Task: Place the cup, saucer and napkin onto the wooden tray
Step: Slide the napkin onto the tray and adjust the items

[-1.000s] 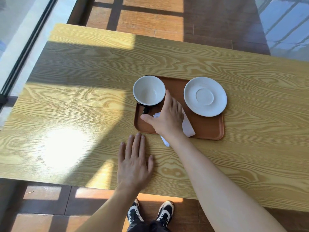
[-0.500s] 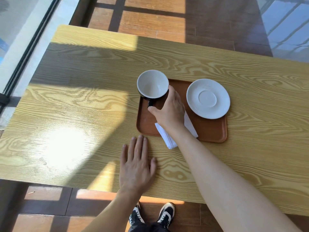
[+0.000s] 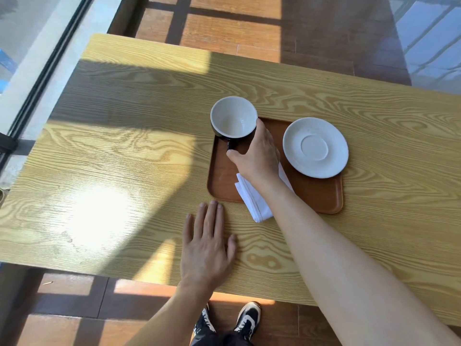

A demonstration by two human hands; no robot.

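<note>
A cup, black outside and white inside, hangs over the far left corner of the brown wooden tray. My right hand grips it by the handle and side. The white saucer lies on the tray's right part, its edge reaching past the tray's rim. A folded white napkin lies across the tray's near edge, partly under my right forearm and sticking out onto the table. My left hand rests flat on the table, fingers spread, just in front of the tray's near left corner.
The tray sits on a light wooden table with a sunlit patch at the left. A window frame runs along the left side. The table's near edge is just behind my left wrist, with my shoes on the floor below.
My right hand has closed on the cup and moved it toward the tray's far left corner, uncovering more of the napkin. My left hand has stayed flat on the table.
</note>
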